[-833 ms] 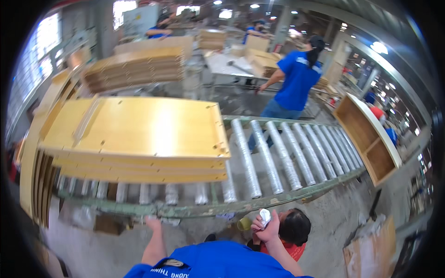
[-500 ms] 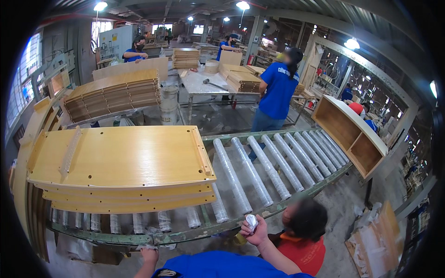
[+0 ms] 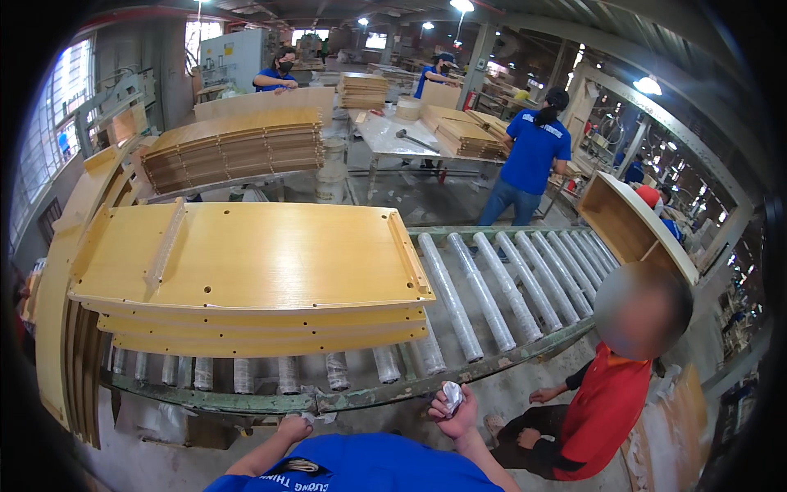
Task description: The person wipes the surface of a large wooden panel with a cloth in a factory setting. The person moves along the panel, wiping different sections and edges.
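Observation:
My right hand is closed around a crumpled white wad, paper or cloth, just in front of the roller conveyor's near rail. Lower and further left, my left hand is beside that rail, close to a loose whitish scrap. Its fingers are too hidden to read. Beyond it, a stack of yellow wood-veneer panels lies on the plastic-wrapped rollers. Strips run across the top panel near both ends, and small holes dot its face.
A person in red is low at my right, near the conveyor. At its far right end stands an open wooden box. More panels are stacked behind. A worktable holds a hammer; a person in blue stands beside it.
The person in red has moved right and away from the conveyor, now with face and arms in view. My view has shifted left. My right hand still holds the white wad.

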